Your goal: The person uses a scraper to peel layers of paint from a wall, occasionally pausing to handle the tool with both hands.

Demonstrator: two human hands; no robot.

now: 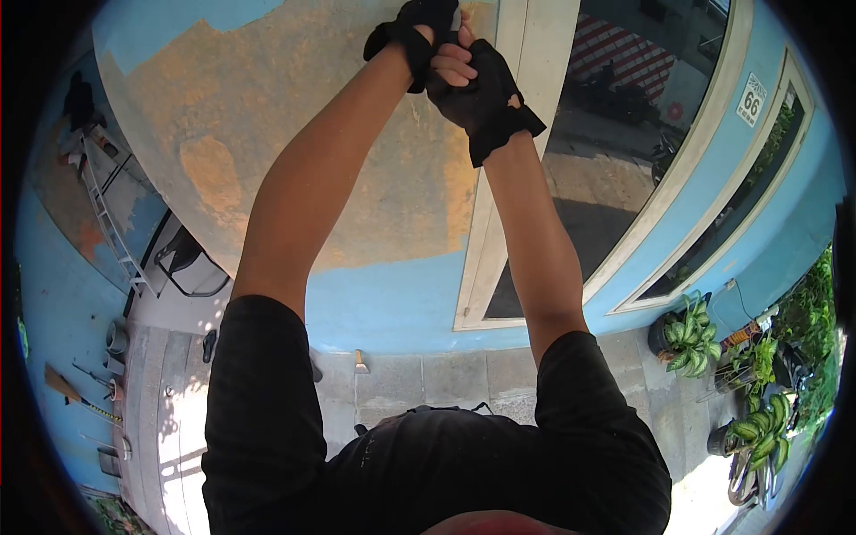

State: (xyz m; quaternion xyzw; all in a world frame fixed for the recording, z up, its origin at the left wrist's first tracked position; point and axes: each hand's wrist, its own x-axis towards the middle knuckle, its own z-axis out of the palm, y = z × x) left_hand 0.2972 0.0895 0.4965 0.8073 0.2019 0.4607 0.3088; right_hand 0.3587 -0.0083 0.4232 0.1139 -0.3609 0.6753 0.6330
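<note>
Both my arms reach up to the wall (357, 187), where blue paint gives way to a large bare patch of grey and tan. My left hand (415, 36), in a black glove, is closed at the top edge of the view. Close against it, my right hand (471, 85) is closed too, its bare fingertips curling out of a black fingerless glove. A small greyish piece (456, 20) shows between the hands; its kind is hidden by them. Just right of my hands runs the pale window frame (522, 53).
A ladder (109, 218) leans at the left near a black chair (192, 261). On the floor by the wall lies a small wooden-handled tool (360, 362). A broom (64, 385) stands far left. Potted plants (691, 337) line the right, below a dark window (615, 152).
</note>
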